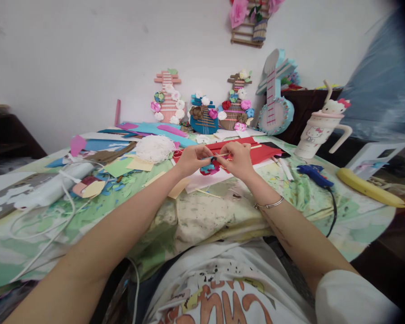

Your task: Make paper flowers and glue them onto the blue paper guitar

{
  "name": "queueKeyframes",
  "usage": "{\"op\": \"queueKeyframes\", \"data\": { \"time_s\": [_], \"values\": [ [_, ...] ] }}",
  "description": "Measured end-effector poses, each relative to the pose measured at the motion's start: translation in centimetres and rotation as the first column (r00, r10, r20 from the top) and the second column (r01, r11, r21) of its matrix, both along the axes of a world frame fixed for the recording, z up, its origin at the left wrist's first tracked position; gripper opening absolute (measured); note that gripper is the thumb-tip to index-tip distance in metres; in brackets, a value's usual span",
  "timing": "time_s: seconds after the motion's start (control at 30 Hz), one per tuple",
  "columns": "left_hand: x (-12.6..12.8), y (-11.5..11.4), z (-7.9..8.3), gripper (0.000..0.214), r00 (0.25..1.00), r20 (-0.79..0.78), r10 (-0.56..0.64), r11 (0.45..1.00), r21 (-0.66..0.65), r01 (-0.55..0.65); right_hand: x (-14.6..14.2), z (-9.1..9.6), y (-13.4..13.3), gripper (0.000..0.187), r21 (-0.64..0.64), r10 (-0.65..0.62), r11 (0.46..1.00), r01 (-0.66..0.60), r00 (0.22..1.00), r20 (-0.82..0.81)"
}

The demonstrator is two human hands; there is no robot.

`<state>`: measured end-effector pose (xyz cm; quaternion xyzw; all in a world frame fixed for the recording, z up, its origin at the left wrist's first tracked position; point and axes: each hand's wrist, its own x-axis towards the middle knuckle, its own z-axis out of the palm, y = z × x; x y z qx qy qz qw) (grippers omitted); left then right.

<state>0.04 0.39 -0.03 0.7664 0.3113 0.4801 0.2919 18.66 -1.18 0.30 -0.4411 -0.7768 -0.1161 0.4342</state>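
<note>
Where both hands meet, a wooden stick [227, 154] is held level over a blue-and-pink paper flower [209, 169], mid-table [202, 216] toward the far edge. Left hand [191, 160] and right hand [240, 161] pinch it with closed fingertips, likely for steadiness. Glue gun [312, 174] lies toward the right edge.

a small red-and-blue paper flower [209, 168] sits just under a thin wooden stick [256, 146], which lies nearly level.

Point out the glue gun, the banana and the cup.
Glue gun [313, 174], head view, blue body.
Banana [369, 189], head view, middle of peel.
Cup [312, 137], head view, white side wall.
</note>
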Motion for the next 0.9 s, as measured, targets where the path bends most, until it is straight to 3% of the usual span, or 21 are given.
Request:
{"op": "queueKeyframes", "data": {
  "time_s": [0.17, 0.9],
  "values": [
    [-0.03, -0.15, 0.16, 0.009, 0.991, -0.095, 0.099, 0.992, 0.086, -0.090, 0.01, 0.01, -0.19, 0.020, 0.059, -0.014, 0.998, 0.011, 0.999, 0.052],
    [-0.03, -0.38, 0.36, 0.020, 0.976, -0.201, 0.089, 0.987, 0.147, -0.059, 0.01, -0.10, -0.16, 0.017, 0.135, -0.065, 0.990, 0.044, 0.985, 0.158]
  ]
}}
